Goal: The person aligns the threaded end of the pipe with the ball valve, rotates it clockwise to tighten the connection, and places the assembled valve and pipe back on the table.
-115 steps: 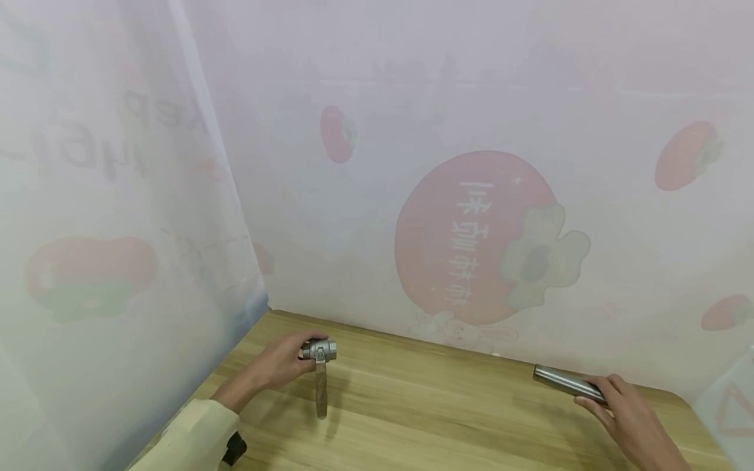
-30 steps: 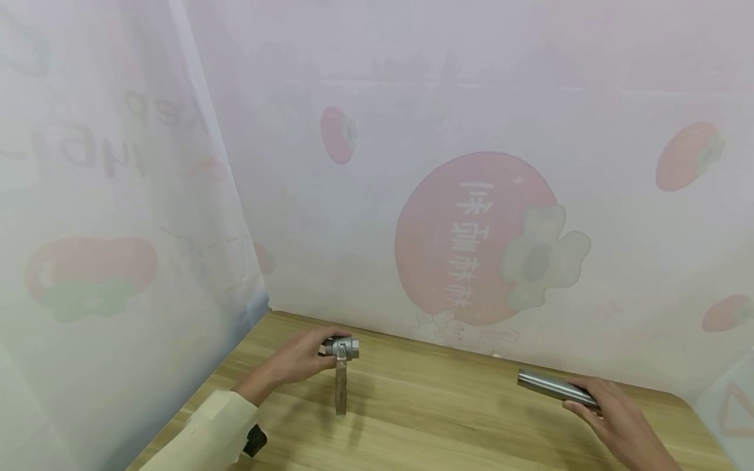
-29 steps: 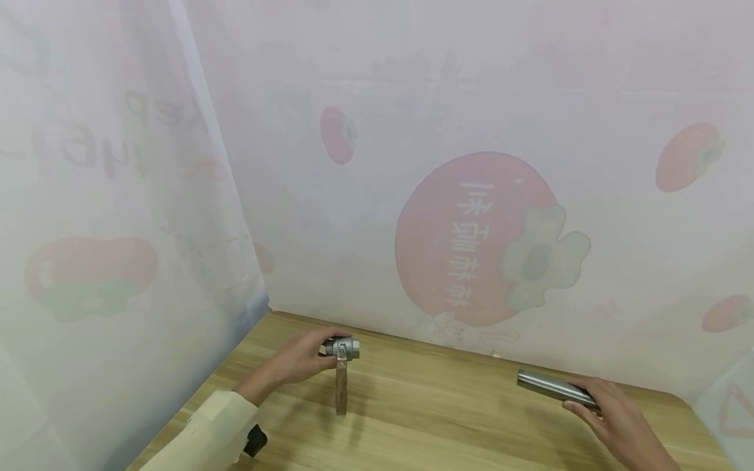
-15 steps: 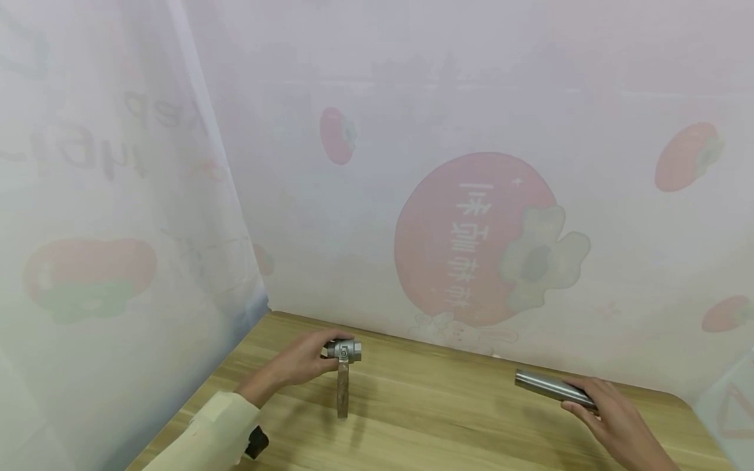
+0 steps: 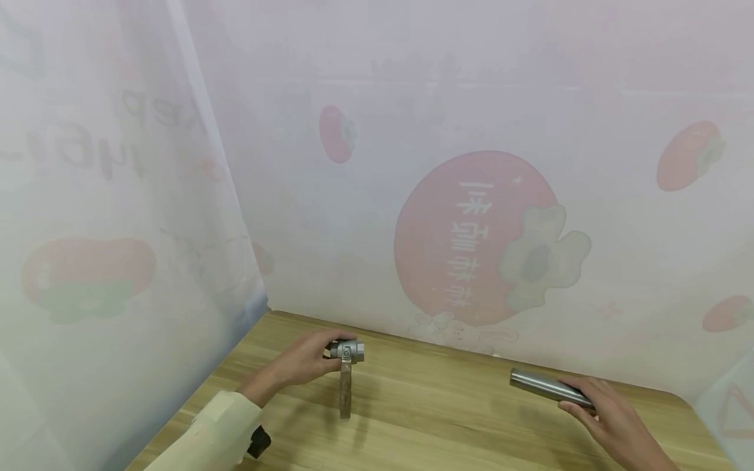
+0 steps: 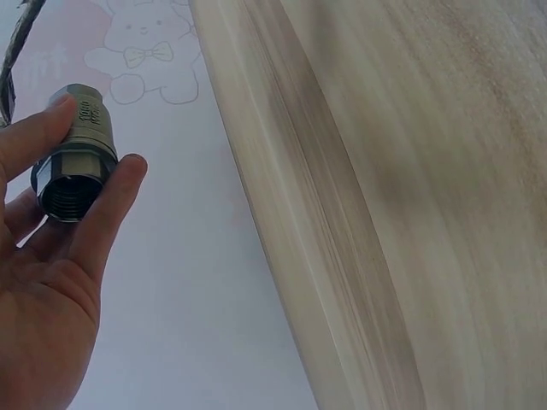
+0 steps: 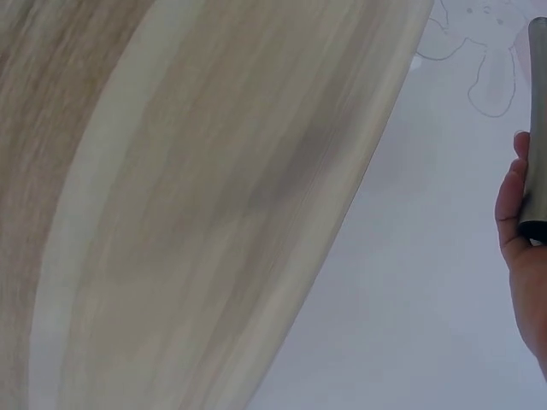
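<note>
My left hand [image 5: 306, 358] grips a metal ball valve [image 5: 353, 352] by its body, above the wooden table. The valve's long lever handle [image 5: 345, 396] hangs down toward me in the head view. In the left wrist view the valve [image 6: 79, 166] sits between thumb and fingers, with its threaded opening facing the camera. On the right, my right hand [image 5: 607, 415] holds a shiny metal tube [image 5: 544, 384] near one end, the other end pointing left and slightly up. The right wrist view catches only part of this tube [image 7: 538, 128], at the frame's right edge.
The wood-grain table [image 5: 424, 418] spans the lower part of the head view. A pale printed cloth [image 5: 330, 248] with persimmon pictures stands along its back edge, and another cloth panel [image 5: 106, 360] along the left side. A black wrist strap [image 5: 258, 441] shows below the left sleeve.
Since the earliest frame, my left hand has carried the valve to the right, and my right hand has carried the tube to the left. The gap between them has narrowed.
</note>
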{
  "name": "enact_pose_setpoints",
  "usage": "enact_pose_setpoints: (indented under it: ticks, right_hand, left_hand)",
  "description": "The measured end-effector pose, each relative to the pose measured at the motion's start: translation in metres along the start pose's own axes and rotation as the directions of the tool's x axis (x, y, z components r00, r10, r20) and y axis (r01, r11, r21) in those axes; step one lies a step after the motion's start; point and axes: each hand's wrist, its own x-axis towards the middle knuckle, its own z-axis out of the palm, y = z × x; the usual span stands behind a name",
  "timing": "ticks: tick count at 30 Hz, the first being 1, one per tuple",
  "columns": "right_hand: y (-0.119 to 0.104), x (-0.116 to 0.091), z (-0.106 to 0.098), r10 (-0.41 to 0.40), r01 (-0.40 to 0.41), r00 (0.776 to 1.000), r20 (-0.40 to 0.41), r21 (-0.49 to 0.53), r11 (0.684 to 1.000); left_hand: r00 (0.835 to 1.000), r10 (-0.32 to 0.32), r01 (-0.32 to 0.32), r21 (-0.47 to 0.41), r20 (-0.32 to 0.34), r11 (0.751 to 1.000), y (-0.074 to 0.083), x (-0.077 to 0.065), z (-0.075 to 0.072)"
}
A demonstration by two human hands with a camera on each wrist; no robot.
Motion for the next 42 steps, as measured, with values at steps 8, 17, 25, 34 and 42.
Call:
enact_pose_setpoints:
  ticks: [8, 17, 25, 34, 42]
  right_hand:
    - [-0.002, 0.0, -0.002, 0.104, -0.105, 0.994, 0.031, 0.056, 0.993]
    - [-0.01, 0.006, -0.009, 0.208, -0.215, 0.975, 0.076, 0.089, 0.973]
    - [-0.012, 0.005, -0.009, 0.265, -0.282, 0.956, 0.124, 0.153, 0.947]
    - [-0.012, 0.008, -0.011, 0.29, -0.312, 0.947, 0.14, 0.178, 0.933]
    - [-0.014, 0.007, -0.011, 0.33, -0.356, 0.931, 0.153, 0.193, 0.914]
  left_hand:
    - [1.0, 0.001, -0.001, 0.0, 0.008, 1.0, 0.001, 0.001, 0.003]
    - [1.0, -0.006, 0.006, 0.013, 0.011, 1.0, 0.007, 0.003, 0.003]
    - [0.999, -0.009, 0.01, -0.025, 0.033, 1.0, 0.014, 0.004, 0.005]
    - [0.999, -0.003, 0.004, -0.04, 0.034, 0.999, 0.017, 0.007, 0.007]
    - [0.999, 0.011, -0.01, -0.037, 0.03, 0.999, 0.021, 0.008, 0.01]
